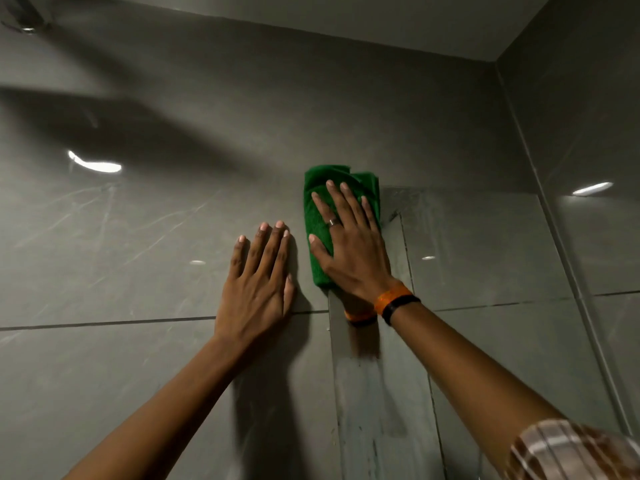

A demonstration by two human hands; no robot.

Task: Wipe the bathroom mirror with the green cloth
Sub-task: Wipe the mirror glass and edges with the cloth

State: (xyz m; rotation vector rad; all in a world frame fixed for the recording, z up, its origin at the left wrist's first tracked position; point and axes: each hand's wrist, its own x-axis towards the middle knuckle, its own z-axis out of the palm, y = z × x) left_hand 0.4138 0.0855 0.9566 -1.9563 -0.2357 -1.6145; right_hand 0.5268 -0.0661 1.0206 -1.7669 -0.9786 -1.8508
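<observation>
A folded green cloth (332, 174) lies flat against the upper left corner of the bathroom mirror (485, 244), partly overlapping the grey tile beside it. My right hand (353, 251) presses on the cloth with fingers spread; it wears a ring, and an orange and a black band sit at the wrist. The glass reflects that wrist just below the hand. My left hand (258, 285) rests flat on the tiled wall (138, 237) just left of the mirror's edge, holding nothing.
Glossy grey tiles cover the wall around the mirror and the side wall (588, 133) at the right, which meets it in a corner. The ceiling (381, 15) is close above. A metal fitting (27, 22) shows at the top left. Light glints dot the tiles.
</observation>
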